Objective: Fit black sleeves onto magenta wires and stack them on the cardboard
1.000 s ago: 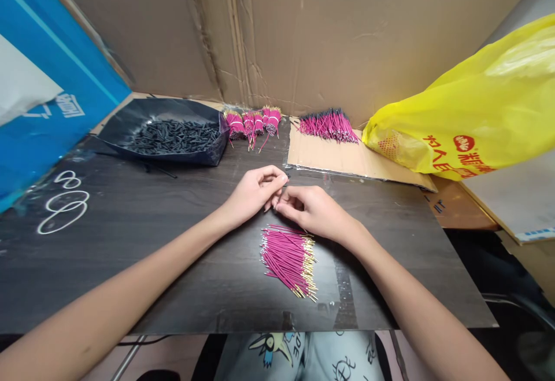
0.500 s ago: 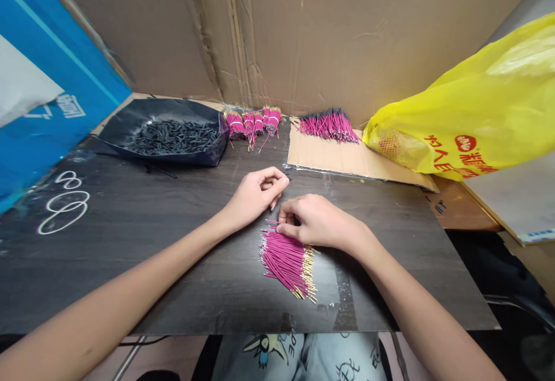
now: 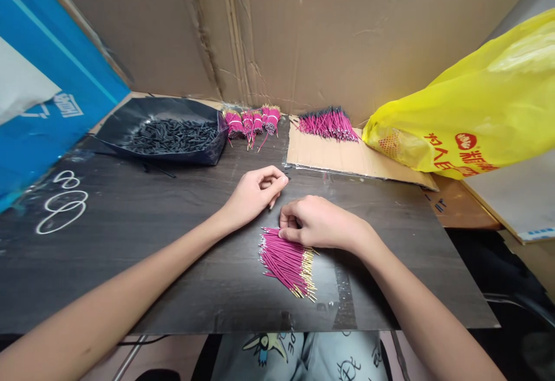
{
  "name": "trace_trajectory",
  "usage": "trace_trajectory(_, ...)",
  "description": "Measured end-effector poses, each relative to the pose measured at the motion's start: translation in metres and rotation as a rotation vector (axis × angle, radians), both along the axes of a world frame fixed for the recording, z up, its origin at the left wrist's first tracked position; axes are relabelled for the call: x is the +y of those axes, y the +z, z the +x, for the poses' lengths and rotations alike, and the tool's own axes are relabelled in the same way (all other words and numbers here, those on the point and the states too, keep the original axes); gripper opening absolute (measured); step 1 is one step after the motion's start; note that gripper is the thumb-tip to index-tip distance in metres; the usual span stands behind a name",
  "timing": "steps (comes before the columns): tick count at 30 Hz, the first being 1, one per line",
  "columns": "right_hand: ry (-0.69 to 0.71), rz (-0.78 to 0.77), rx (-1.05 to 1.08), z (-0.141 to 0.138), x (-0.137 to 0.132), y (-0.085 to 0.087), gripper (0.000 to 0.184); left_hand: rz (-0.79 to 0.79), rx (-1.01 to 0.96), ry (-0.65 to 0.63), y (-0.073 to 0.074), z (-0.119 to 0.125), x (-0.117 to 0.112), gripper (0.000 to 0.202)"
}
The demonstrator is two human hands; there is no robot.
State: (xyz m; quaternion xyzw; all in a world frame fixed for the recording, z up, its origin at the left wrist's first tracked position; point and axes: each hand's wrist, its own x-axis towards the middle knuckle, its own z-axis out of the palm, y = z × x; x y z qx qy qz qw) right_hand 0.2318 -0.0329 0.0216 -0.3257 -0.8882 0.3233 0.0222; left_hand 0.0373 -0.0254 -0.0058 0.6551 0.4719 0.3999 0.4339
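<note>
My left hand [image 3: 260, 195] is closed in a pinch above the dark table. Tiny black bits [image 3: 288, 176] show at its fingertips; whether they are held or lie on the table is unclear. To its right, my right hand [image 3: 314, 220] has thumb and fingers pinched at the top of a pile of pink wires [image 3: 286, 259]. A wire at the pile's upper edge runs into that pinch, though the fingers hide most of it. The wires lie side by side, silver tips to the left and gold tips to the right.
An open black bag [image 3: 212, 152] holds many short black tubes [image 3: 173, 137]. Banded wire bundles [image 3: 251, 124] lie beside it. Black-ended pink wires [image 3: 328, 124] rest on a cardboard sheet [image 3: 329, 155], near a yellow plastic bag [image 3: 468, 103]. White rings [image 3: 63, 212] lie at left.
My right hand has shifted slightly down toward the pile. The single wire that stuck out leftward from its fingers no longer shows apart from the pile. My left hand is nearly still.
</note>
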Motion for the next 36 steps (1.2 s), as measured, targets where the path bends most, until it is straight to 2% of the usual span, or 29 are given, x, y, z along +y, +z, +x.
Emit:
trace_trajectory(8,-0.002,-0.006,0.018,-0.0006,0.0008,-0.0012,0.01,-0.003,0.006,-0.002,0.0004,0.0,0.0,0.025)
trace_trajectory(14,0.009,-0.089,0.011,0.0028,0.0015,0.0039,0.008,-0.001,0.004,-0.003,0.0006,0.0003,-0.0007,0.025)
trace_trajectory(16,0.014,-0.082,0.008,0.0026,0.0016,0.002,0.004,0.005,0.006,-0.005,0.0001,0.0002,-0.0007,0.025)
trace_trajectory(24,-0.001,-0.004,-0.012,-0.0013,0.0006,-0.0035,0.009,0.014,0.011,-0.009,-0.0019,-0.0001,0.0003,0.024)
trace_trajectory(36,-0.02,-0.098,0.078,0.0014,0.0056,0.0007,0.008,0.018,-0.006,-0.012,-0.0007,0.0007,-0.0002,0.024)
